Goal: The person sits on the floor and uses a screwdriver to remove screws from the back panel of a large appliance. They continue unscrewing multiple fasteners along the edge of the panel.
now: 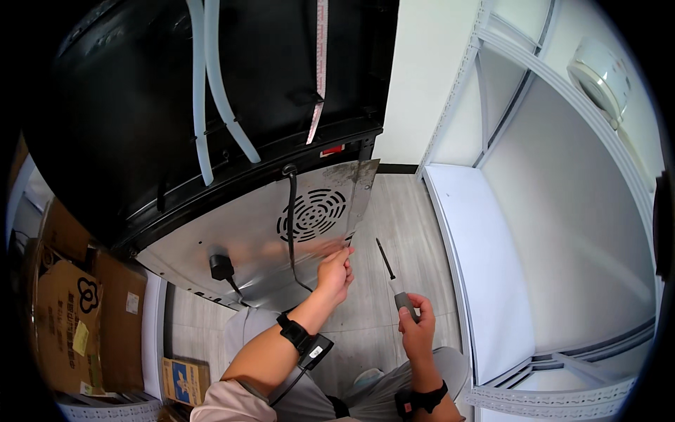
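Observation:
A silver metal panel point(253, 225) with a round slotted vent point(311, 215) covers the lower part of a large black appliance point(133, 91). My left hand point(333, 278) is closed at the panel's right edge, below the vent. Its fingertips are pinched together there, and I cannot make out what is between them. In my right hand point(418, 323) is a screwdriver point(406, 307) with a grey handle. Its dark shaft points up and away over the floor, apart from the panel. A black cable point(291, 218) runs down across the panel, and a black plug point(221, 266) sits at its lower left.
Two pale hoses point(216, 91) and a measuring tape strip point(321, 56) hang down the appliance. Cardboard boxes point(119, 316) stand at the left, with a small blue-labelled box point(185, 381) near them. White metal shelving point(485, 260) stands along the right, holding a white roll point(599, 81).

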